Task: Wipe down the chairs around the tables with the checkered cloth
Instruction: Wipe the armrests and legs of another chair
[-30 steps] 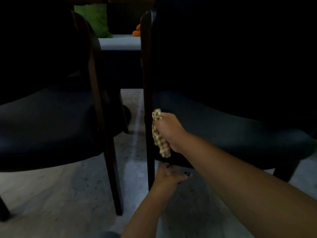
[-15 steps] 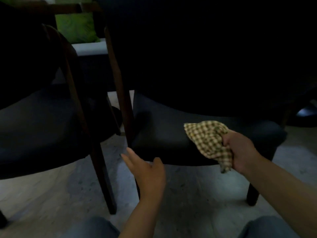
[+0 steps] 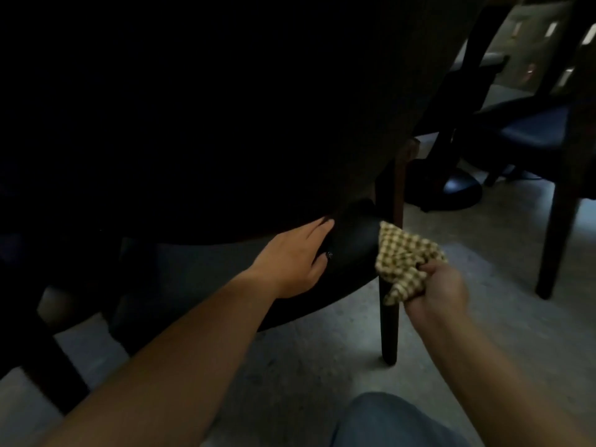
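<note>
A dark chair (image 3: 351,243) with a black padded seat and dark wooden legs fills the left and centre of the head view. My left hand (image 3: 296,256) rests flat on the seat's right end, fingers straight and reaching under the backrest. My right hand (image 3: 438,288) grips the bunched yellow-and-brown checkered cloth (image 3: 406,259). The cloth touches the seat's right corner beside the chair's rear leg (image 3: 388,317). Most of the chair is lost in shadow.
A second chair (image 3: 554,201) with a blue seat stands at the right. A round black table base (image 3: 451,188) sits on the pale stone floor (image 3: 483,317) behind the rear leg. My knee in jeans (image 3: 393,424) shows at the bottom edge.
The view swung right along the chair. My right hand carried the cloth from the left leg across the seat to its right corner. My left hand left the seat's underside and now rests on top.
</note>
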The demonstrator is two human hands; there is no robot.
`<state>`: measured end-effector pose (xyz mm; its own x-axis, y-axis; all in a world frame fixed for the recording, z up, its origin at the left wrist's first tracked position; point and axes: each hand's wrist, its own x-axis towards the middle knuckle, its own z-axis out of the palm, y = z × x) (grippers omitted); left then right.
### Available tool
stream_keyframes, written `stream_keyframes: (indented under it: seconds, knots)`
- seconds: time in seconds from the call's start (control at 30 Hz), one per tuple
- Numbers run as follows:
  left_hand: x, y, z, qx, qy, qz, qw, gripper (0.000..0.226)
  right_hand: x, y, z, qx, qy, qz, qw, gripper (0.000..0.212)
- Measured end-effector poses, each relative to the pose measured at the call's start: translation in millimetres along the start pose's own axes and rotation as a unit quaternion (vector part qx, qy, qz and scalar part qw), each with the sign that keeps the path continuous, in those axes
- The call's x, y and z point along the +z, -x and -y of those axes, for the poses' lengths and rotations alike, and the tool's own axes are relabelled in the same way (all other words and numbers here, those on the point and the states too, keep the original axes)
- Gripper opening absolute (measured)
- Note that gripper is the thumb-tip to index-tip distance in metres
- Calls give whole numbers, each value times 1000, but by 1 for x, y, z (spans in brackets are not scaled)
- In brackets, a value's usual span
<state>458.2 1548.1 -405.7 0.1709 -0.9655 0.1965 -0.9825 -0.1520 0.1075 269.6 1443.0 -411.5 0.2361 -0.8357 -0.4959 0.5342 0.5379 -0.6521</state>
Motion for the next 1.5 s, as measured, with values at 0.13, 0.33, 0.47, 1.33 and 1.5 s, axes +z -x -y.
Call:
stream_keyframes:
  seconds: [0.13, 0.33, 0.47, 1.33, 1.5]
  knots:
    - [12, -6, 5, 46, -47, 36, 997, 69, -11, -34, 17, -87, -73, -15, 993, 34]
    - [4, 3, -5, 127, -66, 21, 990, 61, 14, -88, 15, -225, 233, 120, 938, 37]
    - [3, 4, -10, 165, -71, 27, 983, 54, 46, -128, 20, -137, 238, 179, 945, 35]
    - [5, 3, -11, 149, -80, 19, 985, 55, 50, -118, 29, -344, 542, 57, 765, 10]
    - [1, 7, -13, 155, -89, -7, 984, 52, 12, -66, 68, -336, 484, 76, 804, 4]
